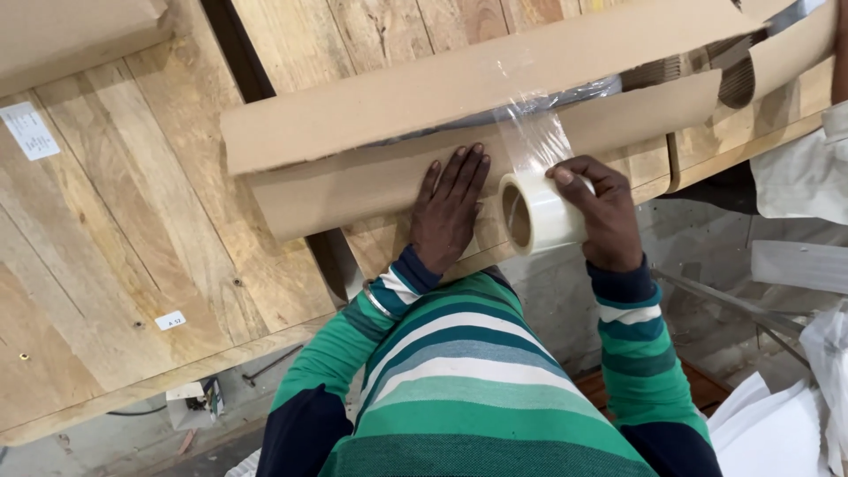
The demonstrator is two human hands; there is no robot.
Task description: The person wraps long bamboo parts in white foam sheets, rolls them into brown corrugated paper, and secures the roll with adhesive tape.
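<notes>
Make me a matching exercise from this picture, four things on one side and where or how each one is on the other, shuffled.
Things:
1. left hand
2. right hand
3. roll of clear packing tape
4. small white sticker

States:
A. stuck on the pale wooden panel
B. pressed flat on the brown corrugated cardboard wrap
C. strip pulled out over the cardboard
D. gripping the roll

Pairs: 1-B, 2-D, 3-C, 4-A

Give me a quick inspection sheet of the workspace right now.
Surface: pale wooden plank panel, small white stickers on it.
Job's things: long brown corrugated cardboard wrap; roll of clear packing tape, strip drawn up over the cardboard seam.
Clutter: white sheets at lower right.
Grippers: left hand flat on cardboard; right hand holds the roll.
Cables: dark cable on the floor, lower left.
Surroundings: grey concrete floor.
</notes>
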